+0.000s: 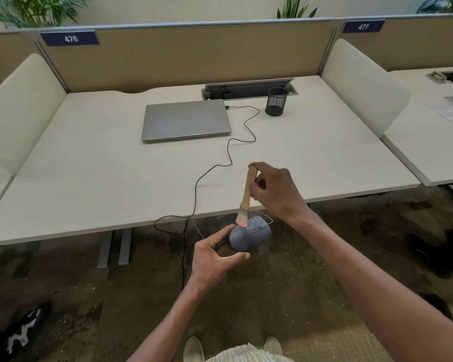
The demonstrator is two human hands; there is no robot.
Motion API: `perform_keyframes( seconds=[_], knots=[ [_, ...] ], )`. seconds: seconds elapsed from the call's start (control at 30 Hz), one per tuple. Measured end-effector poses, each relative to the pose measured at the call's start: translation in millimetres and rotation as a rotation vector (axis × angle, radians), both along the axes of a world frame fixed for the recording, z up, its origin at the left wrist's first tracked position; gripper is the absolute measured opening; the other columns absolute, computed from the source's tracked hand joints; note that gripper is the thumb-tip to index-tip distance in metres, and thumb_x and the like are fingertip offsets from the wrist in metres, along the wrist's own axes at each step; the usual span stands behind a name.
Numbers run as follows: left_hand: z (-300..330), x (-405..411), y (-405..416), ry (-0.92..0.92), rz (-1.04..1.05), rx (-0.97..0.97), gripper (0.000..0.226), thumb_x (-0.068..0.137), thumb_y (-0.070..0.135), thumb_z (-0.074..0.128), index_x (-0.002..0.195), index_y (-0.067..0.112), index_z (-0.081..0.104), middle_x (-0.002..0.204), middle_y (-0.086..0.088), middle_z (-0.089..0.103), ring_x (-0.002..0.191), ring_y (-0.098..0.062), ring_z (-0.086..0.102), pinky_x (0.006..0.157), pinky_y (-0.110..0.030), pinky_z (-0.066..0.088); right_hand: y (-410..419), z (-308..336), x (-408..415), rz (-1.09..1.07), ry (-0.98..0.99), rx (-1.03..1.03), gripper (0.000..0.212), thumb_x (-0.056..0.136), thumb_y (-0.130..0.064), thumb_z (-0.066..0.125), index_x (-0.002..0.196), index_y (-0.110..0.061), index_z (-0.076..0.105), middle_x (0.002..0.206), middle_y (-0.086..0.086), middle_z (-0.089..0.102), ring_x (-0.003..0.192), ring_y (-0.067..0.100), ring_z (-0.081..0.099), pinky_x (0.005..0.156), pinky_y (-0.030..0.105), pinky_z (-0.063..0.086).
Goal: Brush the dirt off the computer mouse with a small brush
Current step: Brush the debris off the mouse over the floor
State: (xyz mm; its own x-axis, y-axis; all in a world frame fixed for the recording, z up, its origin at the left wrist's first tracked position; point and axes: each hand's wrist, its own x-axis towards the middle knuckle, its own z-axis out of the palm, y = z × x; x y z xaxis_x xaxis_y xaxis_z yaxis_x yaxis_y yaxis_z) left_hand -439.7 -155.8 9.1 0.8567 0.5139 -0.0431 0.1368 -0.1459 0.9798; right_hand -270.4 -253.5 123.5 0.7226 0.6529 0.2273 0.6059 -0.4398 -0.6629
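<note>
Just off the near edge of the bench [89, 152], out over the carpeted floor [285, 296], the mouse [247, 237] is being held up in the air, clear of the bench top. On the bench, well behind the mouse, a closed grey laptop [186, 120] is lying flat, and a black mesh pen cup [276, 101] is standing to the right of the laptop. A thin black cable [229, 152] is snaking from the laptop's right side forward across the bench and dropping over the edge just left of the mouse. The right hand [277, 192] is hovering above the mouse, its fingers wrapped tight around the wooden handle of the small brush [246, 194]. The left hand [212, 254] is cupping the mouse from below and the left, fingers pinched on its sides. The brush is standing nearly upright, its bristles pressing on the mouse's top left, where a red glow is showing.
</note>
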Motion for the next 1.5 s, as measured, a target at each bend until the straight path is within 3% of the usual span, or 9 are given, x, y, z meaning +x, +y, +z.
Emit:
perform_keyframes(
  seconds=[0.13,0.23,0.43,0.6,0.83,1.03,1.2,1.3,1.5],
  knots=[
    [-1.7,-0.8,0.8,0.004,-0.007,-0.003,0.073,0.063,0.018,0.095,0.128,0.024,0.063,0.121,0.004,0.071,0.111,-0.007,0.069,0.093,-0.026,0.058,-3.9,1.1,1.5,-0.009,0.004,0.062,0.032,0.092,-0.007,0.065,0.124,-0.012,0.063,0.072,0.006,0.074,0.063,0.020,0.072,0.069,0.041,0.060],
    [1.6,-0.5,2.5,0.008,-0.005,-0.017,0.071,0.064,0.017,0.094,0.127,0.027,0.061,0.121,0.006,0.070,0.111,-0.005,0.069,0.092,-0.026,0.058,-6.3,1.2,-0.8,0.072,0.097,0.076,0.033,0.092,-0.007,0.067,0.124,-0.016,0.063,0.074,0.002,0.075,0.062,0.008,0.072,0.071,0.034,0.062],
    [-0.2,-0.9,1.6,0.034,-0.006,-0.025,0.071,0.065,0.018,0.094,0.129,0.022,0.063,0.123,0.002,0.070,0.113,-0.012,0.069,0.096,-0.036,0.058,-9.1,-0.2,1.5,0.074,0.021,0.054,0.028,0.094,-0.006,0.064,0.120,-0.015,0.061,0.077,0.006,0.073,0.068,0.024,0.071,0.071,0.045,0.059],
    [0.3,0.3,4.1,0.038,0.004,-0.092,0.077,0.064,0.018,0.093,0.134,0.012,0.062,0.126,-0.002,0.070,0.115,-0.013,0.069,0.096,-0.039,0.058,-14.7,-1.3,0.0,0.120,0.075,0.086,0.027,0.094,-0.005,0.065,0.115,-0.023,0.061,0.077,-0.001,0.074,0.068,0.009,0.072,0.072,0.038,0.063],
    [0.7,1.7,2.9,0.038,-0.005,-0.095,0.074,0.066,0.016,0.093,0.132,0.016,0.061,0.125,-0.002,0.070,0.113,-0.011,0.069,0.094,-0.035,0.059,-14.8,0.5,3.2,0.105,0.002,0.075,0.025,0.095,0.001,0.060,0.117,-0.012,0.060,0.079,0.003,0.072,0.068,0.009,0.068,0.072,0.033,0.060],
    [1.7,2.1,4.8,0.021,-0.001,-0.128,0.073,0.067,0.015,0.091,0.133,0.015,0.060,0.126,-0.003,0.069,0.112,-0.012,0.070,0.092,-0.036,0.060,-20.6,-0.8,3.2,0.142,0.072,0.096,0.027,0.095,0.001,0.060,0.112,-0.019,0.059,0.076,-0.009,0.070,0.069,0.003,0.070,0.069,0.017,0.058],
    [0.1,1.6,5.1,0.013,-0.008,-0.140,0.074,0.063,0.021,0.092,0.130,0.020,0.060,0.125,-0.004,0.069,0.111,-0.014,0.071,0.092,-0.037,0.060,-20.4,-3.7,8.1,0.109,0.052,0.083,0.023,0.096,0.002,0.058,0.112,-0.016,0.059,0.077,-0.004,0.070,0.069,0.000,0.068,0.070,0.024,0.060],
    [-2.1,0.9,6.4,0.012,-0.010,-0.152,0.074,0.064,0.020,0.092,0.131,0.019,0.061,0.126,-0.007,0.069,0.112,-0.016,0.071,0.093,-0.040,0.059,-19.8,-3.0,8.9,0.091,0.057,0.115,0.023,0.096,0.003,0.058,0.109,-0.015,0.059,0.080,0.002,0.072,0.068,0.007,0.068,0.070,0.029,0.061],
    [-10.7,-4.9,8.1,0.045,-0.034,-0.153,0.074,0.065,0.019,0.093,0.131,0.021,0.062,0.127,-0.002,0.068,0.115,-0.017,0.069,0.095,-0.046,0.058,-22.0,-5.8,8.4,0.121,0.121,0.048,0.028,0.096,0.003,0.057,0.103,-0.024,0.057,0.080,-0.003,0.071,0.067,0.003,0.069,0.068,0.019,0.059]
  ],
)
